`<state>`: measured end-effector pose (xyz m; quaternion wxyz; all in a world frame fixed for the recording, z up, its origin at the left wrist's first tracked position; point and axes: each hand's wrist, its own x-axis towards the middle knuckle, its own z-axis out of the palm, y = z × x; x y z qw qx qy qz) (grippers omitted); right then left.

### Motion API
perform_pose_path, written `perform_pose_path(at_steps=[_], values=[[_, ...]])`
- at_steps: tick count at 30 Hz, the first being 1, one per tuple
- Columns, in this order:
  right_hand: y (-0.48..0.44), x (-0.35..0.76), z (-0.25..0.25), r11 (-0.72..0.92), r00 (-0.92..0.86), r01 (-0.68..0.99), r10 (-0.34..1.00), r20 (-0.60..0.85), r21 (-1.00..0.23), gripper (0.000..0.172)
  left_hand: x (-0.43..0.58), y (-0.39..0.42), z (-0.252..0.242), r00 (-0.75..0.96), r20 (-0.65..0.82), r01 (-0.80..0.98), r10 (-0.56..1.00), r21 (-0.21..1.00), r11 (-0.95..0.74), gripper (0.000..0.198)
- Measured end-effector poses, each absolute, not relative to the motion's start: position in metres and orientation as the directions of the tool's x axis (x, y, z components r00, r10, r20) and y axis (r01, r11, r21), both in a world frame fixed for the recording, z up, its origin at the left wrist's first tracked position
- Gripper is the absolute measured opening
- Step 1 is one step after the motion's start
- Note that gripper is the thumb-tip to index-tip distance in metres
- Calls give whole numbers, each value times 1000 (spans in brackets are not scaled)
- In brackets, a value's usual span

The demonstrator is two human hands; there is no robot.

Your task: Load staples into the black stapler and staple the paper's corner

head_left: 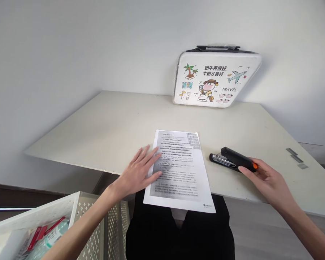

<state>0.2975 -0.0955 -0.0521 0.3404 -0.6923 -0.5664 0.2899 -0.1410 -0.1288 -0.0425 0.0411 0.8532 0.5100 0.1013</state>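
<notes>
My left hand (141,169) lies flat with fingers stretched over the left edge of a printed sheet of paper (176,169). The sheet's lower end sticks out past the table's front edge, above my lap. To the right of the paper, a black stapler (237,159) with an orange spot near its rear end is held in my right hand (268,180). My thumb is on its near side, and the other fingers are partly hidden behind it. The stapler's jaws are apart, and its front end points left towards the paper without touching it.
On the pale table (119,126), a white cartoon-printed case (216,79) leans against the wall. Several staple strips (296,157) lie at the right. Below the table's left side stands a white perforated basket (90,216) holding a plastic bottle (52,236) and red items.
</notes>
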Motion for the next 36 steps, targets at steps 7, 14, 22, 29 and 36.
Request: perform_pose_path(at_steps=[7,14,22,29,36], values=[[-95,297,-52,-129,199,585,980,-13,-801,51,-140,-129,-41,459,121,865,880,166,-473,70],[-95,295,-50,-144,204,568,978,-30,-810,51,-141,-129,-41,459,122,861,880,181,-475,69],[-94,299,-53,-131,203,562,979,-18,-817,46,-138,-128,-39,449,101,860,888,219,-460,68],[-93,302,-53,-73,196,529,980,38,-845,44,-109,-107,-38,491,85,819,867,296,-492,68],[-110,314,-36,59,160,450,976,146,-891,44,-24,-43,-42,567,37,755,823,377,-537,74]])
